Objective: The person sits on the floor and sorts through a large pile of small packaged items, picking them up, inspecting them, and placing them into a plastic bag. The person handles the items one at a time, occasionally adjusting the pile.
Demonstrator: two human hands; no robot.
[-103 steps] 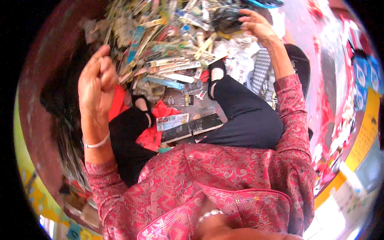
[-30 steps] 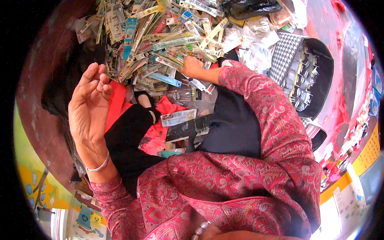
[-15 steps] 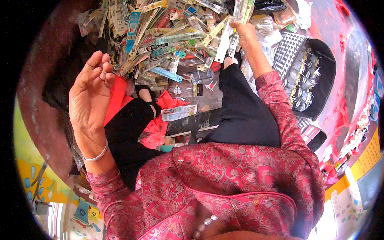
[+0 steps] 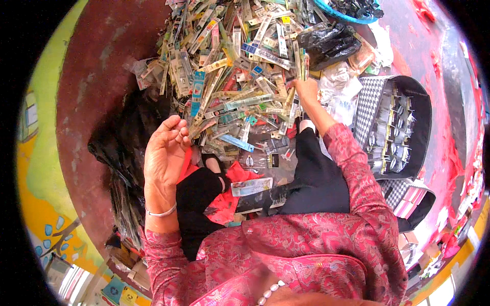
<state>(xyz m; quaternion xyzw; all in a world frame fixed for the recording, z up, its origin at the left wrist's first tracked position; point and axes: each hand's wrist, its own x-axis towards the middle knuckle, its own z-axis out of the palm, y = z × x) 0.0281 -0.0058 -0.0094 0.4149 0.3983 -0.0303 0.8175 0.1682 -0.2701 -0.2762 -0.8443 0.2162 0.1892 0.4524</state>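
Note:
My right hand (image 4: 308,93) grips a small bundle of long narrow plastic packets (image 4: 301,61) at the right side of a big heap. My left hand (image 4: 166,153) is raised in front of my left knee, palm up. Its fingers are loosely bent and nothing shows in them. The heap of long, slim packets (image 4: 235,99) spreads beyond my feet, mostly clear and pale with some blue and yellow ones. A flat pale packet (image 4: 251,186) lies between my legs beside red cloth (image 4: 220,206).
To my right stands a houndstooth box (image 4: 368,94) filled with packets, with a smaller houndstooth box (image 4: 395,189) nearer me. A black plastic bag (image 4: 329,45) and a blue basin (image 4: 352,20) of dark pieces are beyond. Black sheeting (image 4: 130,132) lies on the left.
The view has shifted, so the heap sits lower in the picture and the blue basin shows. My right hand still grips packets; my left stays raised, palm up.

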